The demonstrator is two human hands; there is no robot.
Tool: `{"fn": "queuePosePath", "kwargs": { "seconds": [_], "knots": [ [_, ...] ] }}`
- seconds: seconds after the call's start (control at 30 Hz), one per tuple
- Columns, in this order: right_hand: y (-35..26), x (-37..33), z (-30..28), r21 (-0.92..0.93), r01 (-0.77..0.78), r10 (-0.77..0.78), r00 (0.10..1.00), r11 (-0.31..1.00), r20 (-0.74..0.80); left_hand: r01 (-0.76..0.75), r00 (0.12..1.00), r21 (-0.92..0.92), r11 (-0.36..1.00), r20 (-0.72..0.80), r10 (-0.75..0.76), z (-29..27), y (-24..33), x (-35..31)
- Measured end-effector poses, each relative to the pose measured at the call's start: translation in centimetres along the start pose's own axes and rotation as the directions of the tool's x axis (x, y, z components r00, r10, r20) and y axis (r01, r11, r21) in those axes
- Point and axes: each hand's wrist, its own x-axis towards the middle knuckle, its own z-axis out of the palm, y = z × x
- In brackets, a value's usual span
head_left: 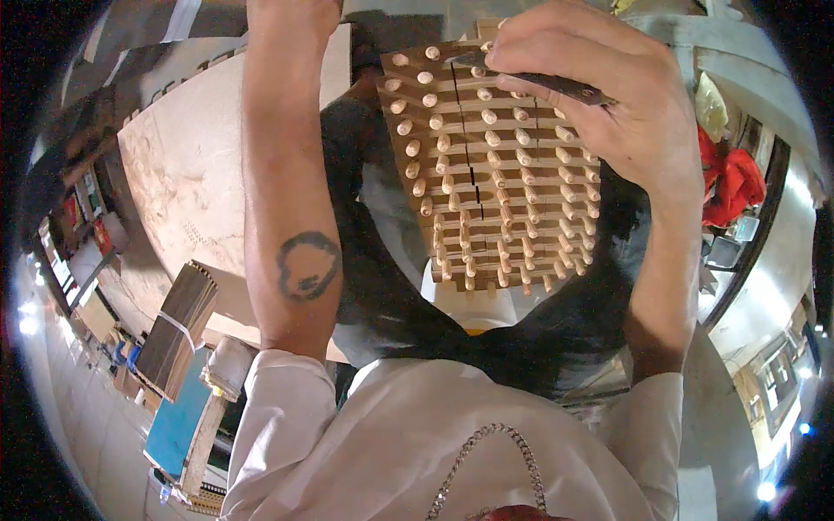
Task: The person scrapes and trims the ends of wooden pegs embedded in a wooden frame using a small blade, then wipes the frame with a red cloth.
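In my lap stands a wooden block of slats [476, 165] studded with several rows of round wooden pegs, with black marks drawn on it. Over its far right part is my right hand [599, 104], its fingers closed around a slim dark knife-like tool [565, 89]. The tool's grey pointed end lies close to the pegs at the far edge; whether it touches the wood I cannot tell. My left forearm [291, 165] reaches up past the block's left side. The left hand itself is cut off by the top edge, so its fingers are hidden.
A large pale board [187, 165] is to my left. Below it are a strapped bundle of dark wooden strips [176, 326] and a blue panel [178, 425]. Red cloth [734, 187] lies at the right. My dark-clad legs [391, 286] flank the block.
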Motion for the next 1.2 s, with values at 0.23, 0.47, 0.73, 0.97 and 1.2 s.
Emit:
{"fn": "queuePosePath", "kwargs": {
  "seconds": [0.23,0.47,0.73,0.97,1.2],
  "knots": [
    [-1.7,0.8,-0.8,-0.154,-0.003,0.023,0.991,0.988,0.129,0.023,0.999,0.04,0.999,0.023,-0.023,0.0,0.5,-0.3],
    [-1.8,1.4,0.1,-0.277,0.135,-0.082,0.978,0.951,0.194,0.048,0.999,0.017,0.999,-0.016,-0.047,0.3,1.4,-0.8],
    [-1.6,1.2,0.8,-0.264,0.144,-0.107,0.983,0.954,0.149,-0.004,1.0,0.03,1.0,0.018,0.003,-0.4,1.1,-0.5],
    [-1.9,-0.8,2.0,-0.398,0.209,-0.2,0.978,0.893,0.066,-0.024,1.0,0.028,0.999,0.011,0.024,-0.7,0.9,-0.3],
    [-2.3,-1.6,1.5,-0.287,0.27,-0.289,0.957,0.919,-0.027,-0.008,1.0,0.046,0.999,-0.015,0.009,-0.6,1.4,-0.5]
  ]
}}
